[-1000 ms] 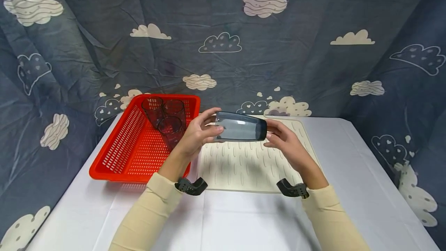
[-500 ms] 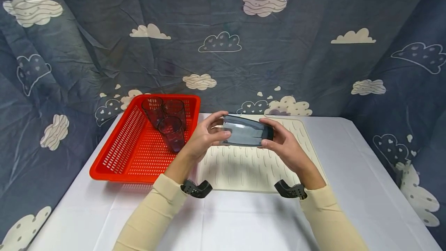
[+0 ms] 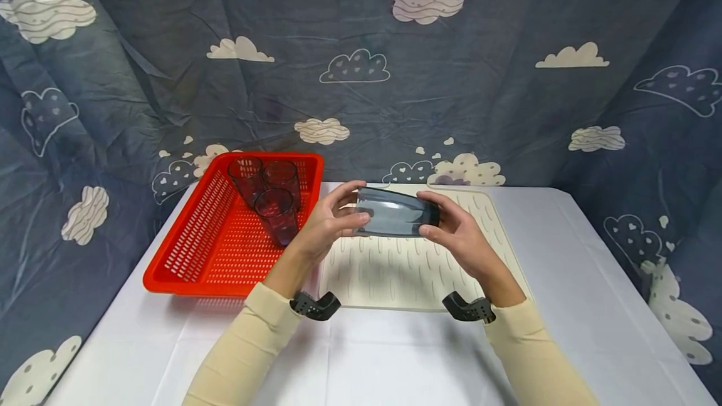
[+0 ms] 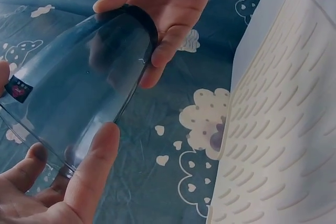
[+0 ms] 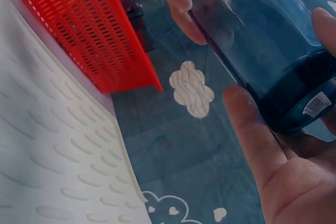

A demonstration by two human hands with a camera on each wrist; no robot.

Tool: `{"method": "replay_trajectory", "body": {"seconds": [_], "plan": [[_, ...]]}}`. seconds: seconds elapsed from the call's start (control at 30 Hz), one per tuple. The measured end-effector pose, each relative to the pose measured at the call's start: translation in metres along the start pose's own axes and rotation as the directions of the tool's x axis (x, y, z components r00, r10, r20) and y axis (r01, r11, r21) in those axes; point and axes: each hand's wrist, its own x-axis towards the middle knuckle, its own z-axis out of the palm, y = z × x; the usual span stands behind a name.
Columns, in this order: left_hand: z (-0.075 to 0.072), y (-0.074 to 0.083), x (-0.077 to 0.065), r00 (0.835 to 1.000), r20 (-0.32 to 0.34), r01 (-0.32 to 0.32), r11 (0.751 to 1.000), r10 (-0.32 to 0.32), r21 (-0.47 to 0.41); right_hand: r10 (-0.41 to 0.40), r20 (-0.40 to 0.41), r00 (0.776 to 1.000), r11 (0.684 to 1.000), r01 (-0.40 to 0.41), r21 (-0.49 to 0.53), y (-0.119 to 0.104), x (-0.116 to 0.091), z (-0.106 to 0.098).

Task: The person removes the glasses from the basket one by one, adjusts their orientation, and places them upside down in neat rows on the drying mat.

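Two bare hands grip a clear blue-grey glass tumbler [image 3: 389,212] between them, on its side in the air: the left hand [image 3: 323,221] pinches its open rim end with thumb and fingers, the right hand [image 3: 459,227] holds its dark, thick base end.

Behind the grip hangs a dark blue fabric curtain [image 3: 479,111] printed with pale clouds. In front of and below the grip spreads a table [image 3: 389,362] covered in white cloth. Directly beneath the held tumbler lies a cream rectangular mat [image 3: 389,277] with short raised ridges. To the left of the grip, just beside the mat, sits a red perforated plastic basket [image 3: 160,279]; three dark see-through tumblers [image 3: 276,218] stand close together inside it, rims up.

Smallest are a dark label [image 4: 19,88] near the held tumbler's rim and a white barcode sticker [image 5: 317,104] at its base.

The handling looks midway: one tumbler is in hand and not yet set down, and three in the basket are untouched by either hand.
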Motion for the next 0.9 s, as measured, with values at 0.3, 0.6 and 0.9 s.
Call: {"method": "replay_trajectory", "body": {"seconds": [0.3, 0.6, 0.9], "plan": [[0.005, -0.005, -0.006, 0.998, -0.009, -0.061, 0.991, 0.06, -0.116, 0.002, 0.003, 1.0, 1.0, -0.002, 0.007, -0.007, 0.004, 0.002], [0.004, -0.007, -0.008, 0.998, 0.027, -0.044, 0.985, 0.049, -0.165, -0.055, -0.013, 0.998, 0.998, 0.055, 0.024, -0.009, 0.005, 0.0], [0.005, -0.012, -0.011, 1.0, -0.009, -0.013, 0.999, 0.013, 0.05, -0.103, -0.052, 0.993, 0.989, 0.097, -0.115, -0.013, 0.006, -0.022]]}}
